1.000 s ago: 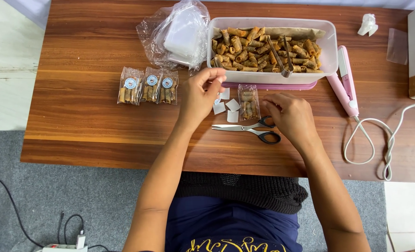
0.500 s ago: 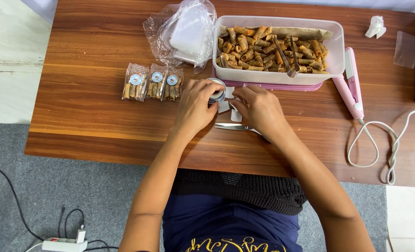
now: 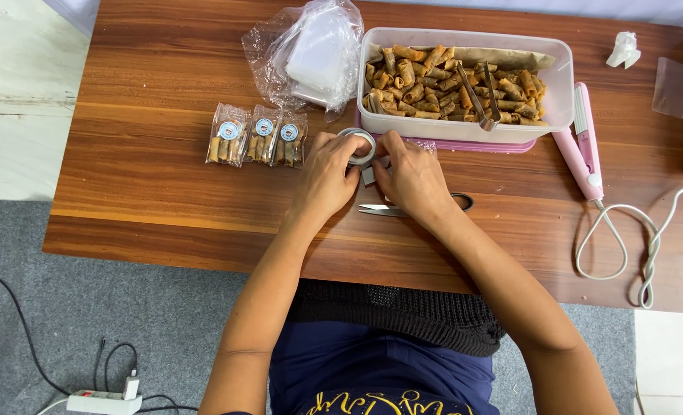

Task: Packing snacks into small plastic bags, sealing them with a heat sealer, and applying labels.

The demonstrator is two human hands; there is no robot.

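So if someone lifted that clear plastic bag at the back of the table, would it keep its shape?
Probably not. The plastic bag looks thin and crumpled, so it would likely sag and crinkle. It seems light, though the white stack inside would add some weight. Its glossy film may be slippery.

A small roll of tape (image 3: 359, 144), grey-white and ring-shaped with an open centre, is held at the table's middle, just in front of the clear plastic container (image 3: 464, 127). It is gripped from the left side, tilted up so the hole is seen. Its right edge is covered by fingers.
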